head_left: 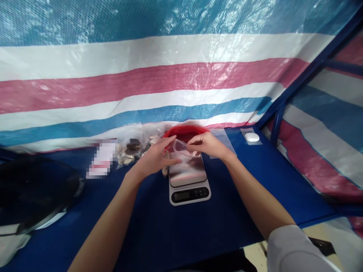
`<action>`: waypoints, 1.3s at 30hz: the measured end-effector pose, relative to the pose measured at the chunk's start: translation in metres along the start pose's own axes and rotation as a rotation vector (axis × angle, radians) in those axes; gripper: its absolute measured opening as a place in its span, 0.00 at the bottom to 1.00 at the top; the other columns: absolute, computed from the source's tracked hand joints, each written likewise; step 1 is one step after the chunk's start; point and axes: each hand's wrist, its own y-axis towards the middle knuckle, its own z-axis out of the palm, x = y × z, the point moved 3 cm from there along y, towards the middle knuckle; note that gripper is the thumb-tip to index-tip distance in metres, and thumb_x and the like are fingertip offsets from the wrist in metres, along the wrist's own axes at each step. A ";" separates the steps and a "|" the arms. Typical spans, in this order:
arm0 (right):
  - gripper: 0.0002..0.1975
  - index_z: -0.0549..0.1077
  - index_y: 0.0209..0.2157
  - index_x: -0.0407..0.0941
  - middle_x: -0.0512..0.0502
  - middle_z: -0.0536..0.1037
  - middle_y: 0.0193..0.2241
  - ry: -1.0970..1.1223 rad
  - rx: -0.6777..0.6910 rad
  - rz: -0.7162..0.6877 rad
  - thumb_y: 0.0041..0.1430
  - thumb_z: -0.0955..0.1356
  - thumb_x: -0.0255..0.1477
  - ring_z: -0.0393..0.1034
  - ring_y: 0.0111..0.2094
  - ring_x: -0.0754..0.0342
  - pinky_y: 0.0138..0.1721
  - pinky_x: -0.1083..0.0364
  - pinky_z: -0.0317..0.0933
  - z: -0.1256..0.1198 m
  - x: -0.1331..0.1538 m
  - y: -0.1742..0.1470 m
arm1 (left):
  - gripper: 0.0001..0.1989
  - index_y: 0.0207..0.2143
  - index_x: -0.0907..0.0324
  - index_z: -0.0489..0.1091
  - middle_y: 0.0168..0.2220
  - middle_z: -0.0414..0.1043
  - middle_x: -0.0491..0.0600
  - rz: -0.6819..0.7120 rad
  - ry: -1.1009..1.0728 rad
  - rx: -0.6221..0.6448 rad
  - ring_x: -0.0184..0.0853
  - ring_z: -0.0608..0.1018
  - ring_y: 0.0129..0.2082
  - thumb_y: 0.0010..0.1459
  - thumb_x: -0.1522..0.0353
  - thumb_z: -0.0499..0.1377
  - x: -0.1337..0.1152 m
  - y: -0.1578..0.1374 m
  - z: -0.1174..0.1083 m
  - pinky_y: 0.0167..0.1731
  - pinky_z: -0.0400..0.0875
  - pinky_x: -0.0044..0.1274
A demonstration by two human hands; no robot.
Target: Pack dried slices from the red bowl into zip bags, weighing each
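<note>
A small clear plastic bag [181, 148] is between my hands, above the metal plate of a white digital kitchen scale [188, 177]. My right hand [208, 144] pinches the bag's right edge between thumb and fingers. At the bag's left side, my left hand [154, 156] has its thumb and fingers spread apart, the fingertips at the film. Behind the scale sits a red container or bag [187, 129], its opening facing up and its front partly covered by my hands. Whether anything lies inside the small bag is hard to make out. The scale's display looks dark.
Clear bags of dark and pale flat pieces [129, 151] lie left of my left hand. Flat clear bags [222, 141] are right of my right hand, and a white oval object [252, 137] lies farther right. A dark round object [36, 189] stands left. Striped sheeting [159, 75] rises behind the blue table [227, 215].
</note>
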 end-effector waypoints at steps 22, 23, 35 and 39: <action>0.09 0.84 0.36 0.46 0.48 0.84 0.33 -0.369 -0.069 -0.244 0.61 0.71 0.34 0.74 0.33 0.55 0.36 0.57 0.61 0.006 0.044 0.000 | 0.32 0.63 0.63 0.64 0.49 0.73 0.58 0.068 0.028 -0.191 0.44 0.77 0.47 0.59 0.60 0.63 0.002 0.004 0.031 0.51 0.73 0.36; 0.09 0.84 0.35 0.45 0.48 0.83 0.31 -0.407 -0.049 -0.251 0.61 0.71 0.34 0.73 0.31 0.56 0.35 0.57 0.60 0.009 0.045 0.002 | 0.31 0.62 0.63 0.65 0.49 0.73 0.58 0.069 0.033 -0.194 0.44 0.77 0.46 0.59 0.60 0.63 0.002 0.004 0.031 0.51 0.72 0.36; 0.09 0.80 0.26 0.46 0.51 0.78 0.24 -0.523 0.026 -0.235 0.59 0.71 0.31 0.66 0.26 0.57 0.31 0.54 0.53 0.017 0.029 0.014 | 0.30 0.62 0.61 0.66 0.48 0.74 0.57 0.044 0.054 -0.177 0.45 0.76 0.49 0.58 0.60 0.63 0.005 0.004 0.036 0.54 0.71 0.37; 0.11 0.78 0.25 0.45 0.52 0.77 0.23 -0.576 0.016 -0.225 0.59 0.70 0.33 0.63 0.26 0.58 0.30 0.55 0.51 0.017 0.025 0.014 | 0.31 0.62 0.61 0.66 0.49 0.74 0.58 0.047 0.069 -0.180 0.46 0.76 0.49 0.58 0.60 0.63 0.008 0.004 0.037 0.54 0.71 0.38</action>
